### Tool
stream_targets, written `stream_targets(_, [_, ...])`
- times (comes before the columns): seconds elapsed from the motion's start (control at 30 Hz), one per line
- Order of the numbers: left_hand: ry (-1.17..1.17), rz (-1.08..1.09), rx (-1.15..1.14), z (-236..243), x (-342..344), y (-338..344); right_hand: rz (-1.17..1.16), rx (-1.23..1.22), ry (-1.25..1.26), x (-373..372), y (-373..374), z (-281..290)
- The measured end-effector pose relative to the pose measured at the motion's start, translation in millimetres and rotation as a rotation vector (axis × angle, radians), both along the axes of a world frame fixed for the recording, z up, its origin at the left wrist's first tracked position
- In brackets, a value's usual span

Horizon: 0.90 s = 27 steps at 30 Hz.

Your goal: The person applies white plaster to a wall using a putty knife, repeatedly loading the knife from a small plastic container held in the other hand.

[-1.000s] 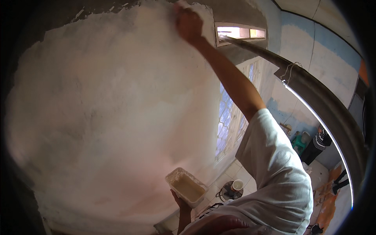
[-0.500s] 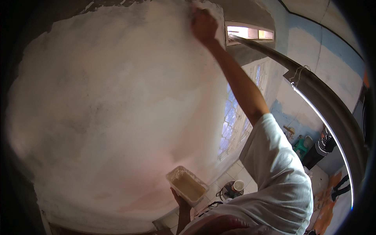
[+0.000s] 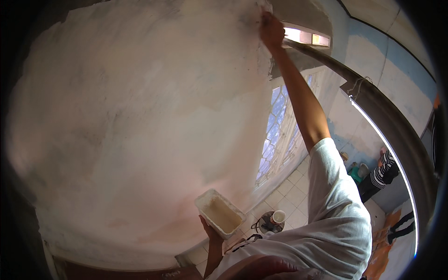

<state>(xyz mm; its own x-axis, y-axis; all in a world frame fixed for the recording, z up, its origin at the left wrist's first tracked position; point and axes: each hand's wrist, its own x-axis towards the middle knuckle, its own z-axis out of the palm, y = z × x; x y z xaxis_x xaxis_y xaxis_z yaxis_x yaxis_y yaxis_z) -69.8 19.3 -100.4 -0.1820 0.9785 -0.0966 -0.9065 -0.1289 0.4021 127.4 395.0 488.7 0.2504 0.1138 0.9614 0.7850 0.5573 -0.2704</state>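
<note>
My right hand (image 3: pixel 272 30) is raised high against the plastered wall (image 3: pixel 135 116), at the edge of the pale coat beside a small vent window (image 3: pixel 305 37). Its fingers are closed on something pale that I cannot make out, mostly hidden and slightly blurred. My left hand (image 3: pixel 209 229) holds a pale plastic tub (image 3: pixel 219 214) from below and the side, low in front of the wall. The tub has a beige substance in it and dried smears on its rim.
A long dark pole (image 3: pixel 387 112) with string and a light strip slants across the right. A barred window (image 3: pixel 275 130) is beside the wall. Below are a stool with a white bucket (image 3: pixel 278 216), a person in stripes (image 3: pixel 378 177) and another person's legs (image 3: pixel 401 226).
My right hand has moved right and slightly down along the top of the wall, toward the vent window. The tub in my left hand has shifted slightly left and up in view.
</note>
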Motion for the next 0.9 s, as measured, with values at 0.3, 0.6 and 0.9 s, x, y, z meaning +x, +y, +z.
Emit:
stream_targets(0.3, [-0.08,-0.017,0.006,-18,-18,1,0.409,0.234,-0.638,-104,-109,-135])
stream_targets(0.6, [0.069,0.069,-0.048,-7,-19,-11,-0.088,0.12,0.049,15,33,13])
stream_targets(0.9, [0.011,0.009,-0.039,-11,-27,-2,0.517,0.293,-0.498,-113,-103,-81])
